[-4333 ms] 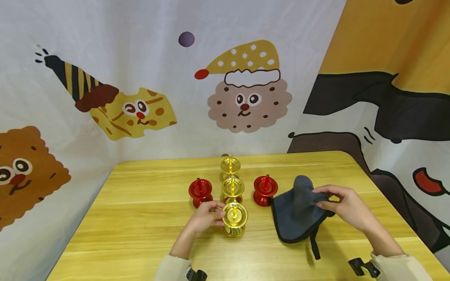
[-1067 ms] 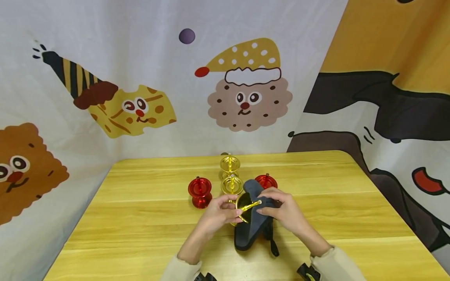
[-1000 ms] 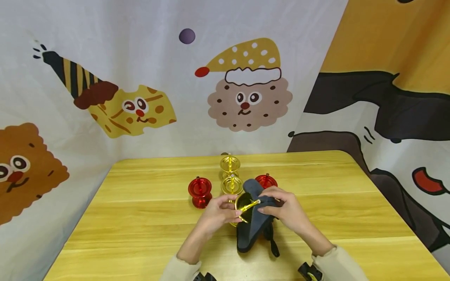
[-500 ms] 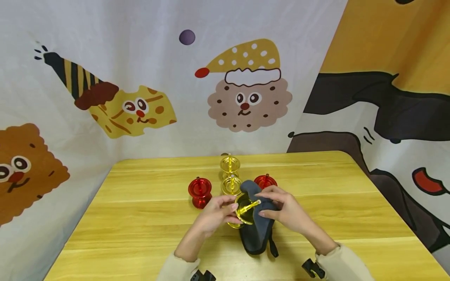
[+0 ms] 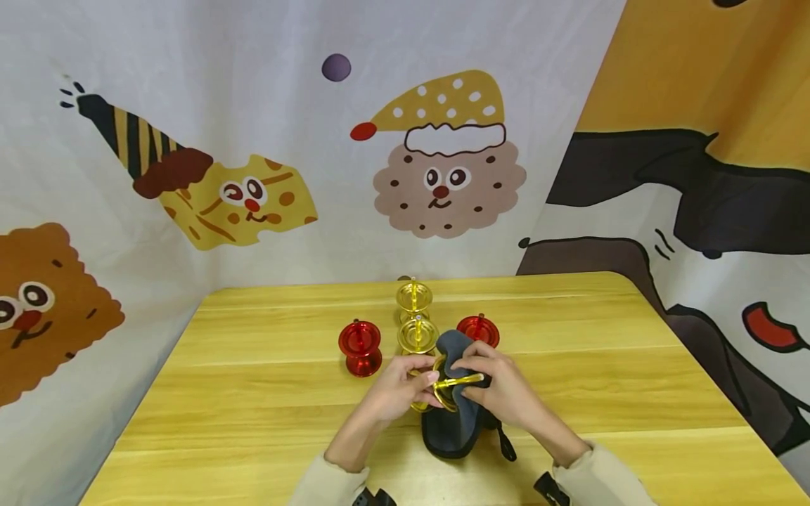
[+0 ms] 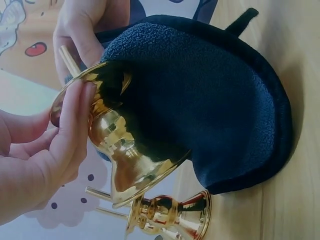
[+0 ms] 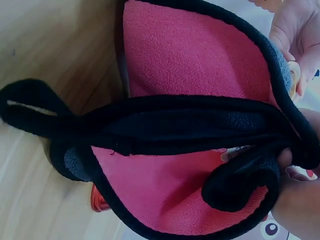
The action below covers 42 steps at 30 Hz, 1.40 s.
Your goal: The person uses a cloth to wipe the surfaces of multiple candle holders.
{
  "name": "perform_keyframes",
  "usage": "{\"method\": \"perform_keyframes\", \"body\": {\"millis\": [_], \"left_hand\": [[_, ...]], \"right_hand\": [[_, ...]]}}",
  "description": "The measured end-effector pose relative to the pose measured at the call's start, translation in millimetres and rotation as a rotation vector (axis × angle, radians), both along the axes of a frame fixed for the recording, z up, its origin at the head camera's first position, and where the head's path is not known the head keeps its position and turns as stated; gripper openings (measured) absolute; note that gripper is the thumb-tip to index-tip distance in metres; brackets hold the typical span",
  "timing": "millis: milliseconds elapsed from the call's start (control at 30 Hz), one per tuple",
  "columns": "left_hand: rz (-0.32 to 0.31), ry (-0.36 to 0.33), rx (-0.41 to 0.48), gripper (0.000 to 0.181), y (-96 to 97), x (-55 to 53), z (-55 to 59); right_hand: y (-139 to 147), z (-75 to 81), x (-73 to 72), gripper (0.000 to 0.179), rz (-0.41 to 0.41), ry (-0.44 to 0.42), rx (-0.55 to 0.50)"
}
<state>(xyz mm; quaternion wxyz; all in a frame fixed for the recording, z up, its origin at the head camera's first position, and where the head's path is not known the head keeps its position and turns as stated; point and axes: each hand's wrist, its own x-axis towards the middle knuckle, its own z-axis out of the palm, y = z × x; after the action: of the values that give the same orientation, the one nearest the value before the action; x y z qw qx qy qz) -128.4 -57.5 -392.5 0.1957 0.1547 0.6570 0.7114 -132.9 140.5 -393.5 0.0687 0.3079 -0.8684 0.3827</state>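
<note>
My left hand pinches the rim of a gold candle holder. The holder is tipped over so its dish and centre spike point right, toward my other hand. With my right hand I grip a cleaning mitt and press it against the dish. The mitt is dark blue-grey and fuzzy on the holder's side, with black edging. In the right wrist view its pink face and a black hanging loop show. The right fingertips are partly hidden by the mitt's folds.
Two more gold candle holders, a far one and a nearer one, stand upright behind my hands. Red candle holders stand to the left and right of them. A printed cloth hangs behind the wooden table.
The mitt came from the right to the gold candle holder, which my left hand lifted and tipped. Over the last half second the spike swung further right and the mitt shifted around the dish.
</note>
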Motion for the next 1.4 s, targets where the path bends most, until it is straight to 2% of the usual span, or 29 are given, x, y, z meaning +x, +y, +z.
{"method": "perform_keyframes", "body": {"millis": [167,367,467,600,700,833,933,1100,1233,1400], "left_hand": [[0.013,-0.023,-0.005,0.026,0.0,0.9,0.8],[0.044,-0.072,0.006,0.032,0.5,0.9,-0.4],[0.069,-0.092,-0.005,0.031,0.7,1.3,-2.8],[0.099,-0.126,-0.004,0.030,0.3,3.4,-5.9],[0.108,-0.148,0.056,0.029,-1.4,5.0,-6.3],[0.117,-0.168,0.150,0.031,-3.1,7.1,-3.8],[0.131,-0.172,0.171,0.033,-2.5,8.4,-1.5],[0.157,-0.147,0.183,0.030,-3.1,10.1,-1.4],[0.180,-0.127,0.191,0.029,-4.3,10.8,-2.5],[0.174,-0.108,0.187,0.029,-4.5,10.9,-3.1]], "right_hand": [[0.0,-1.8,0.9,0.033,0.008,-0.023,-0.041],[7.5,-2.2,0.0,0.028,0.053,-0.129,-0.212],[14.1,2.8,0.2,0.025,0.077,-0.181,-0.275],[21.7,14.1,1.6,0.026,0.120,-0.203,-0.320],[24.8,20.4,3.8,0.029,0.089,-0.206,-0.358],[21.6,19.5,9.0,0.031,-0.011,-0.167,-0.413],[14.7,13.6,13.5,0.029,-0.040,-0.069,-0.370],[6.9,2.9,20.0,0.028,-0.055,0.067,-0.185],[5.5,-3.2,25.4,0.034,-0.062,0.067,-0.104],[4.0,-7.2,28.8,0.038,-0.091,0.087,-0.097]]}}
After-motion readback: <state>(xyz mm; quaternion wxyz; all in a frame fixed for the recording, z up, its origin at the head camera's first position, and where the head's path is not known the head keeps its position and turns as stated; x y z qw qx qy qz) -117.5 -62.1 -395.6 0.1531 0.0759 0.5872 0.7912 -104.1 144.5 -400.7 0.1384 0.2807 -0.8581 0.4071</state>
